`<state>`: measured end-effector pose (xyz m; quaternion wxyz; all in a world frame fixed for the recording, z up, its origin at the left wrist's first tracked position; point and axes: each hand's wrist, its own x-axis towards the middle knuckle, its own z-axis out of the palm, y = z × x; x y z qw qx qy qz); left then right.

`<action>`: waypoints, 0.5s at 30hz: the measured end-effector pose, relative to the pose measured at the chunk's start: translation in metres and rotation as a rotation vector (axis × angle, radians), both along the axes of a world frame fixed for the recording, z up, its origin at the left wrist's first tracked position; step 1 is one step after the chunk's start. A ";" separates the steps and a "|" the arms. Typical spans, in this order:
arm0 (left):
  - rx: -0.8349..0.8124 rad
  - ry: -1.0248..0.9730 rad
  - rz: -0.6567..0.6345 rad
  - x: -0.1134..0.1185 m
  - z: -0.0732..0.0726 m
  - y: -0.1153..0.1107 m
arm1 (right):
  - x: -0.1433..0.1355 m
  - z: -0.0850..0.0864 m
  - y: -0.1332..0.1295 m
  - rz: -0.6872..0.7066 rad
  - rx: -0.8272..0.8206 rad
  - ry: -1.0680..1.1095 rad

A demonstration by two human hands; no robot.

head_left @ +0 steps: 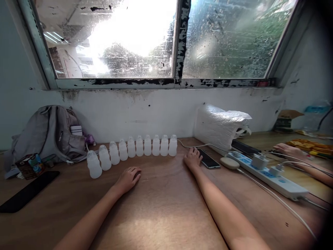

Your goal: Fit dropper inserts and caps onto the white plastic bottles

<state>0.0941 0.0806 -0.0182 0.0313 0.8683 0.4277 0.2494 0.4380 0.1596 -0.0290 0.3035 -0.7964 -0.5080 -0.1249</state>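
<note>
My left hand (128, 179) lies on the brown wooden table (153, 205), palm down with its fingers stretched out and holding nothing. Beyond it, several frosted white baby bottles (139, 146) stand upright in a curved row. The bottle at the left end (94, 165) is nearest the camera. Further right, my right hand (193, 159) rests palm down, fingers apart, beside the left edge of a dark smartphone (210, 160). Whether its fingertips touch the phone I cannot tell. The rightmost bottle (172, 146) stands a little left of that hand, apart from it.
On the left are a grey backpack (47, 132), a small box (30, 166) and a flat black object (28, 192). A round beige pad (229, 163), a power strip (270, 177) with cables and a silvery bag (218, 128) lie right. Another person's hand (288, 151) rests far right.
</note>
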 end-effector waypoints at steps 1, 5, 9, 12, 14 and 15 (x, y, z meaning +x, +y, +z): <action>0.002 0.003 0.000 0.000 0.000 0.000 | -0.001 0.000 0.000 0.009 0.002 -0.017; 0.007 0.009 0.002 0.000 -0.001 0.000 | -0.003 -0.002 0.001 0.088 0.021 -0.075; 0.014 0.018 0.005 0.000 -0.002 0.001 | -0.005 -0.004 0.003 0.256 0.097 0.000; 0.015 0.022 0.008 0.000 -0.002 0.001 | -0.011 -0.005 0.007 0.421 0.147 0.233; 0.015 0.025 0.008 0.000 -0.002 0.001 | -0.018 -0.006 0.011 0.479 0.148 0.463; 0.014 0.027 0.007 0.000 -0.002 0.000 | -0.021 -0.007 0.013 0.502 0.143 0.567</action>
